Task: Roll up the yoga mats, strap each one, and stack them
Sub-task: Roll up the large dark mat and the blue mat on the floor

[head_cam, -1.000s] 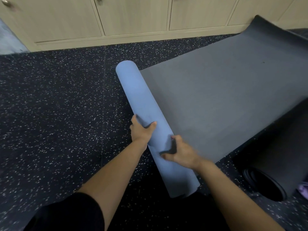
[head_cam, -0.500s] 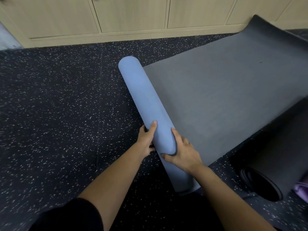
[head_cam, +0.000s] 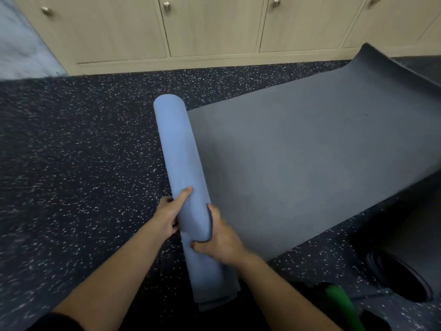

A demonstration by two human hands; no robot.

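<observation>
The yoga mat (head_cam: 177,149) lies on the floor, partly wound into a blue roll that runs from near the person away toward the cabinets. Its unrolled stretch (head_cam: 298,163), grey on the upper face, spreads flat to the right of the roll, and its far end curls upward. Both hands hold the near part of the roll. The left hand (head_cam: 168,217) is on the roll's left side, its thumb laid along the blue surface and its fingers curled against the underside, so its grip is closed on the mat. The right hand (head_cam: 222,240) is on the roll's right side, fingers wrapped over the top and thumb pressed in below, a closed grip that dents the outer layer.

Right of the roll and nearer the person, beyond the flat stretch, lies a dark rolled mat (head_cam: 403,273), its open end facing the camera. A green object (head_cam: 340,301), too blurred to name, is just beside it. The floor (head_cam: 71,151) is dark and speckled white. Pale wooden cabinets (head_cam: 210,27) with round knobs stand beyond the roll's far end.
</observation>
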